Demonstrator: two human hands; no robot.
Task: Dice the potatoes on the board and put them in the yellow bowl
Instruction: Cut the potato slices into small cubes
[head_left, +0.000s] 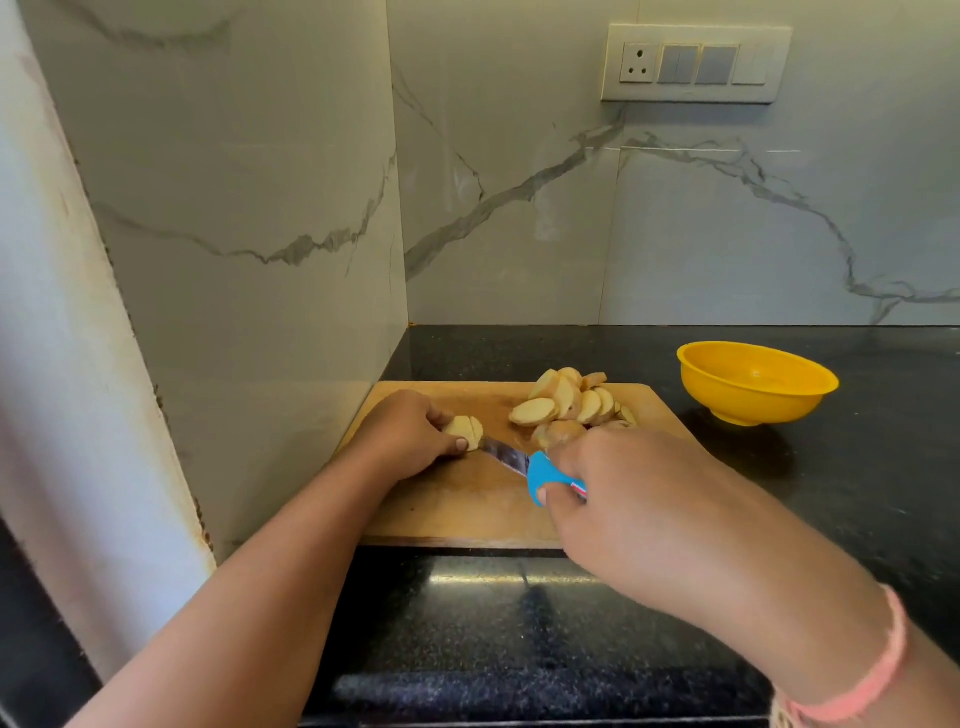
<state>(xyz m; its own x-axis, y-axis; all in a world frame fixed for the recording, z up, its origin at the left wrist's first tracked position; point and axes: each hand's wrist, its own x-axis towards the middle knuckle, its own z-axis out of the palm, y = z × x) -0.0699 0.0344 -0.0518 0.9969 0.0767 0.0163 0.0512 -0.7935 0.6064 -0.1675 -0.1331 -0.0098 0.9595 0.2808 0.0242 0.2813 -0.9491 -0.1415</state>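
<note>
Potato piece under left hand fingertips — knife touching.

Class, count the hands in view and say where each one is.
2. The left hand holds a pale potato piece at the left of the wooden chopping board; the right hand grips the blue-handled knife beside it.

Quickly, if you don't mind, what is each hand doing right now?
Left hand: holds a potato piece on the board.
Right hand: grips the knife.
</note>
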